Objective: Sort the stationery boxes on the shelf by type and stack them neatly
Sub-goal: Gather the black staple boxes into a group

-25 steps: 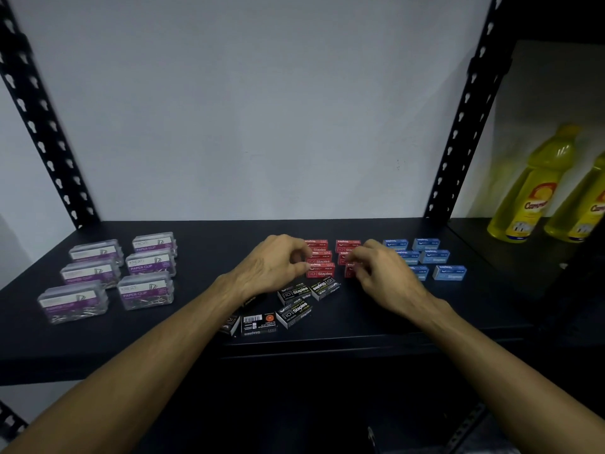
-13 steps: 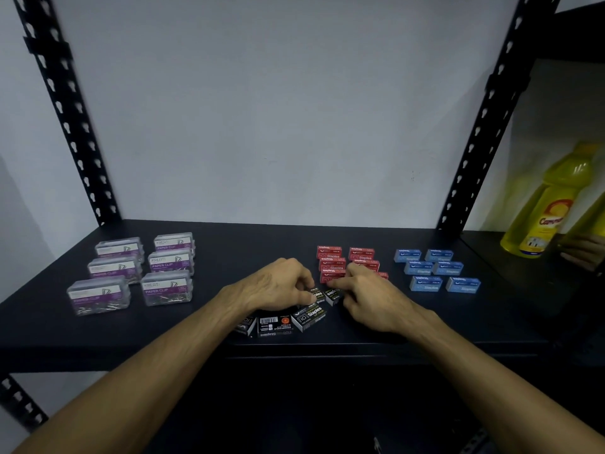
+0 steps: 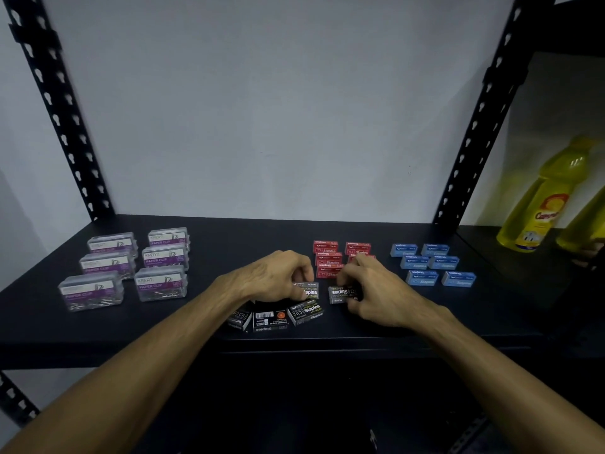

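Six paper clip boxes (image 3: 161, 283), six blue staple boxes (image 3: 458, 278).

Just one view here, a wide-angle head cam looking forward and a bit down onto the black shelf (image 3: 98, 335), facing the white back wall (image 3: 262, 109) square-on. It sits close: both forearms stretch in from the bottom corners, and the shelf uprights (image 3: 62, 119) bow outward at the frame's sides.
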`<state>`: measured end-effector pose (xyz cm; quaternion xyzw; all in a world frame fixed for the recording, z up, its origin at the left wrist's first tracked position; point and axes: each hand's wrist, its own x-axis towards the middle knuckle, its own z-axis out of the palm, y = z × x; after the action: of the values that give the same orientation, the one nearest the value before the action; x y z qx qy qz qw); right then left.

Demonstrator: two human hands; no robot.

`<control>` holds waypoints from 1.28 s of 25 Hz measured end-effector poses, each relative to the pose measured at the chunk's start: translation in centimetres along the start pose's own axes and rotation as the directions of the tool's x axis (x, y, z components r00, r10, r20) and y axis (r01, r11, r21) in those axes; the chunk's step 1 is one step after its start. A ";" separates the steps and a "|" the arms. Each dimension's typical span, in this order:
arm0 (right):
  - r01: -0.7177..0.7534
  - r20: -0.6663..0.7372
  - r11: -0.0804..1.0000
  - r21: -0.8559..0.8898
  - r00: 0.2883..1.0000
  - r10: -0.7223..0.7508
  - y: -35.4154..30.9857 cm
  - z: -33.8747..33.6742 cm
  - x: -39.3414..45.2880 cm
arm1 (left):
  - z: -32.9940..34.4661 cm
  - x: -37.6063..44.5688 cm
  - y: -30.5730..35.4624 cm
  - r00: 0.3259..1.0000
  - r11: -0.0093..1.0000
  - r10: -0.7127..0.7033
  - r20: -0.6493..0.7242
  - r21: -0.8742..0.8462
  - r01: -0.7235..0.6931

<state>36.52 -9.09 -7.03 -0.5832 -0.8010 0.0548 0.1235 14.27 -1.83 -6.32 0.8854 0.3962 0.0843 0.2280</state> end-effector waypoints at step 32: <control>-0.159 -0.123 0.884 0.440 0.964 0.234 -0.3 1.2 -0.5 | 0.3 -0.4 -0.5 1.000 1.000 0.010 -0.013 0.003 -0.010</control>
<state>36.06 -9.61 -8.14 -0.6230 -0.6924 0.1900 0.3103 13.81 -1.92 -6.78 0.8871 0.3935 0.0905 0.2238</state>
